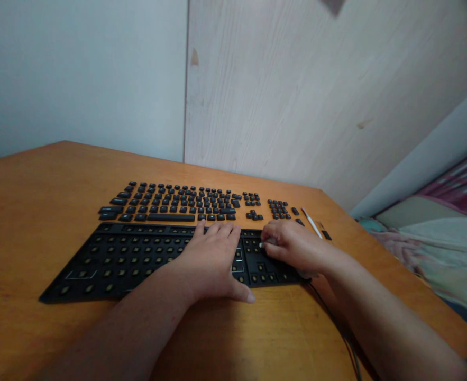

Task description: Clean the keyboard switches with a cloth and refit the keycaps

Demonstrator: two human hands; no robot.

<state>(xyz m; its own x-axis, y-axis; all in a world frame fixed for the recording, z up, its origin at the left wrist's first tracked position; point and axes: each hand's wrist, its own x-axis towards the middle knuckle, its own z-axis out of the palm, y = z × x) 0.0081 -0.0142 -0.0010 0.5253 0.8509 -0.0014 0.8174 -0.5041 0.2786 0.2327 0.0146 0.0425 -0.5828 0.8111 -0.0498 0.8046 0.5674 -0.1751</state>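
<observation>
Framing yellowish sockets (107, 273): black keyboard (253, 263)

Showing matt plastic in keyboard base (138, 248) and keycaps (171, 217); presenting smooth, faintly glossy wood on desk (265, 338).

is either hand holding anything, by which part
The right hand holds a partly hidden white item; which part, I can't tell. The left hand, spread over the keyboard, holds nothing.
</observation>
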